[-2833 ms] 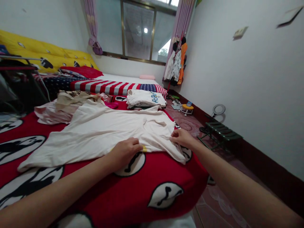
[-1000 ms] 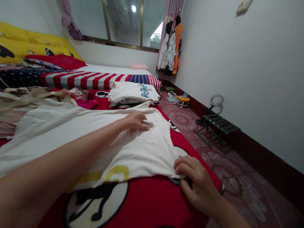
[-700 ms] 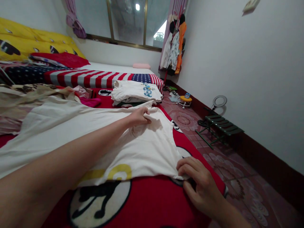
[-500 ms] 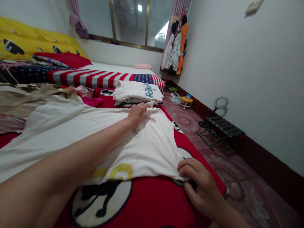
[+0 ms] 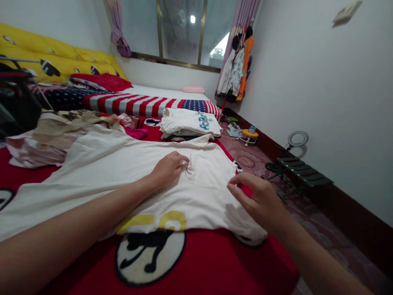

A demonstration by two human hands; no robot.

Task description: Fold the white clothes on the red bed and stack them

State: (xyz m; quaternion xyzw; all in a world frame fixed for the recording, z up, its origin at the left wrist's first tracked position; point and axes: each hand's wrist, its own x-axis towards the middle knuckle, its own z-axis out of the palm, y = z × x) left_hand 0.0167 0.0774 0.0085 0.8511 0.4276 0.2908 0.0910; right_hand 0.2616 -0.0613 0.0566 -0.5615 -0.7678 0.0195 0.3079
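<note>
A cream T-shirt (image 5: 123, 164) with a yellow print lies spread across the red bedspread (image 5: 199, 262). My left hand (image 5: 168, 168) rests flat on the shirt near its collar, fingers pressing the cloth. Just above the shirt's near right sleeve hovers my right hand (image 5: 259, 200), its fingers apart and holding nothing.
A folded white shirt (image 5: 190, 123) lies further up the bed by a striped flag blanket (image 5: 135, 104). Crumpled clothes (image 5: 52, 133) are heaped at the left. On the floor to the right stand a green folding stool (image 5: 301, 172), a ring light (image 5: 296, 139) and a yellow toy (image 5: 249, 134).
My right hand has let go of the shirt's lower sleeve edge and lifted above it. The left hand slid back from the far sleeve to the collar area.
</note>
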